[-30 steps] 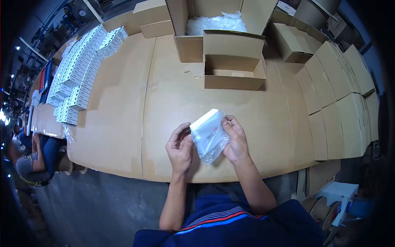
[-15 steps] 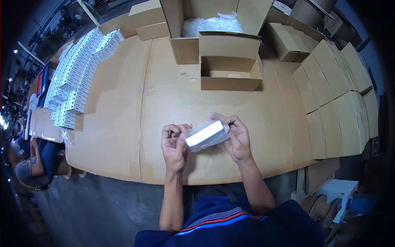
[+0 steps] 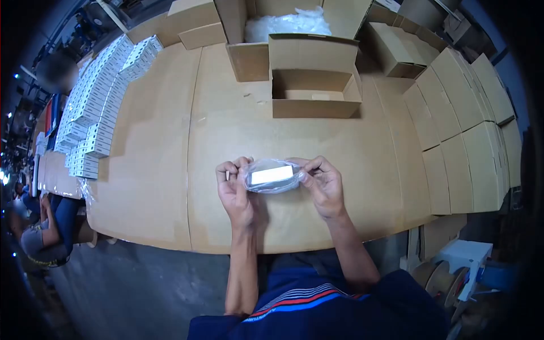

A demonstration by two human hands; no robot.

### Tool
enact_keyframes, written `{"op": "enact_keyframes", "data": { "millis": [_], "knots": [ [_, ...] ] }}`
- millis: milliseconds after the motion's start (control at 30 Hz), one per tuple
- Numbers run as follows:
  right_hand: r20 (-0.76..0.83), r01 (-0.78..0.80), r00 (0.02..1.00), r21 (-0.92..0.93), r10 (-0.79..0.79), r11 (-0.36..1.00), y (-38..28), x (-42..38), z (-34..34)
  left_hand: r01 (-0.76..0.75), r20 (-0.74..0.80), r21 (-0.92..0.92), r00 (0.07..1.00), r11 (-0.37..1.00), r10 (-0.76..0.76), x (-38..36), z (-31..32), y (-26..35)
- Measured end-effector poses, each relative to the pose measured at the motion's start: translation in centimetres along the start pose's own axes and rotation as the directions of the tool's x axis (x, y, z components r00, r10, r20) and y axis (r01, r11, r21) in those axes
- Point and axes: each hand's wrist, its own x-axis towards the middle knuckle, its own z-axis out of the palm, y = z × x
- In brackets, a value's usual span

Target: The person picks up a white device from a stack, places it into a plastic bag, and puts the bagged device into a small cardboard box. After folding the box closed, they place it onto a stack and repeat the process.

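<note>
Between my hands is a small white box (image 3: 272, 174) inside a clear plastic bag (image 3: 275, 188), held above the cardboard-covered table. My left hand (image 3: 235, 190) pinches the bag's left end between thumb and fingers. At the other end, my right hand (image 3: 322, 184) grips the plastic with thumb and forefinger. The box lies nearly level, its bright face turned up. Beyond my hands stands an open brown carton (image 3: 317, 109) with its lid flap raised.
Many small white boxes (image 3: 102, 107) are stacked at the left. A larger carton (image 3: 248, 63) at the back holds clear plastic bags (image 3: 289, 25). Closed brown cartons (image 3: 453, 124) are piled at the right. A seated person (image 3: 48, 232) is beyond the table's left edge.
The bagged box has turned from a slant to nearly level and moved slightly left. The plastic is now spread wider between my hands. The view has shifted a little.
</note>
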Motion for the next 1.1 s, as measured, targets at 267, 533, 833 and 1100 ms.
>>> {"op": "enact_keyframes", "data": {
  "millis": [267, 533, 833, 1100],
  "knots": [
    [0.066, 0.124, 0.990, 0.054, -0.127, 0.991, -1.2, 2.1, 0.4, 0.071, -0.026, -0.036, 0.997, 0.997, -0.072, 1.0, 1.9, 0.2],
    [-0.278, 0.238, 0.935, 0.038, -0.219, 0.970, -0.1, 1.1, 2.6, 0.105, -0.038, -0.038, 0.994, 0.994, -0.106, 0.4, 2.1, -0.2],
    [-0.409, 0.311, 0.884, 0.156, -0.226, 0.938, -0.7, 1.2, 2.9, 0.180, 0.042, 0.411, 0.976, 0.894, -0.216, -1.6, 3.6, -0.2],
    [-0.260, 0.188, 0.953, 0.106, -0.156, 0.976, -2.6, 0.8, 0.2, 0.442, -0.122, 0.086, 0.894, 0.893, -0.431, -1.1, 3.9, 0.5]
  ]
}}
